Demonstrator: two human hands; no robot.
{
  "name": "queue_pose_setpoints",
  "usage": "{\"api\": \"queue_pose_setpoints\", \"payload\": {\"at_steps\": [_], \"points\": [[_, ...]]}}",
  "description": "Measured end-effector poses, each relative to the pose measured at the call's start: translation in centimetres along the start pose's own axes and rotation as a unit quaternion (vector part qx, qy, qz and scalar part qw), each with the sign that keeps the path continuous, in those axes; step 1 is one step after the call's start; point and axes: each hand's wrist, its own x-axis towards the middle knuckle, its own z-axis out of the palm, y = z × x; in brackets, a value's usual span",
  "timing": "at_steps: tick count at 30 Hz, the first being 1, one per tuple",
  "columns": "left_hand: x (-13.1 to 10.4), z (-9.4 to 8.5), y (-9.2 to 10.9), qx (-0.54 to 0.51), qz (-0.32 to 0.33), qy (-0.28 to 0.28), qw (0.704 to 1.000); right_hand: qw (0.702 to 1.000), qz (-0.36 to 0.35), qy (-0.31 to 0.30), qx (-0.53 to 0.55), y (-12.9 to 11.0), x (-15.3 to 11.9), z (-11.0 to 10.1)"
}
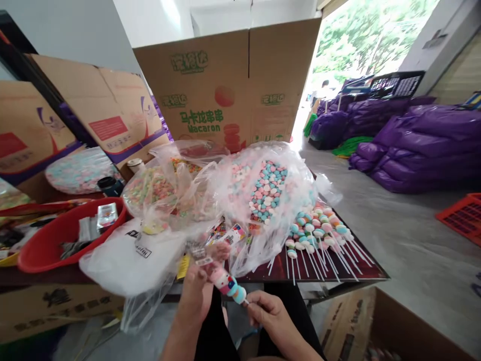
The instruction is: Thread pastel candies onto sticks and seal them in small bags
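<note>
Lollipop [225, 284]: held before front edge of table [378, 273]. Pinched by stick [246, 302] in right hand [268, 312] with closed fingertips; gripped by wrapper [203, 261] top in left hand [197, 288] with curled, partly blurred fingers, apparently for steadying. At table's right end: lollipop bunch [321, 233], laid handle-out, likely for reach.

- Bright daylight enters at two o'clock, bleaching the foliage [376, 42].
- Glare whitens the wall [171, 11] at eleven o'clock and shines on the plastic bag [240, 155].
- Motion blur smears the left hand's fingers [220, 249].
- Wide-angle distortion stretches the carton [404, 321] at four o'clock.
- Dimmer beneath the counter [376, 274].
</note>
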Motion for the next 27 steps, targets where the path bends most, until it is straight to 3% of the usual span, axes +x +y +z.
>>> {"api": "queue_pose_setpoints", "payload": {"at_steps": [6, 9, 12, 19, 27], "points": [[0.8, 0.0, 1.8, 0.017, 0.010, 0.026, 0.999, 0.998, -0.025, 0.039, -0.044, -0.2, -0.3, -1.1], [0.8, 0.7, 1.3, -0.044, 0.008, 0.085, 0.995, 0.994, -0.029, 0.077, -0.071, -1.2, -0.7, -1.1], [0.8, 1.4, 0.5, -0.092, -0.007, 0.107, 0.990, 0.990, -0.033, 0.101, -0.091, -2.0, -1.4, -1.2], [0.9, 0.9, -0.8, -0.087, -0.008, 0.103, 0.991, 0.983, -0.028, 0.117, -0.135, -1.7, -2.2, -1.3], [0.5, 1.3, -0.6, -0.063, -0.007, 0.078, 0.995, 0.987, -0.014, 0.034, -0.159, -2.1, -2.5, -1.5]]}}
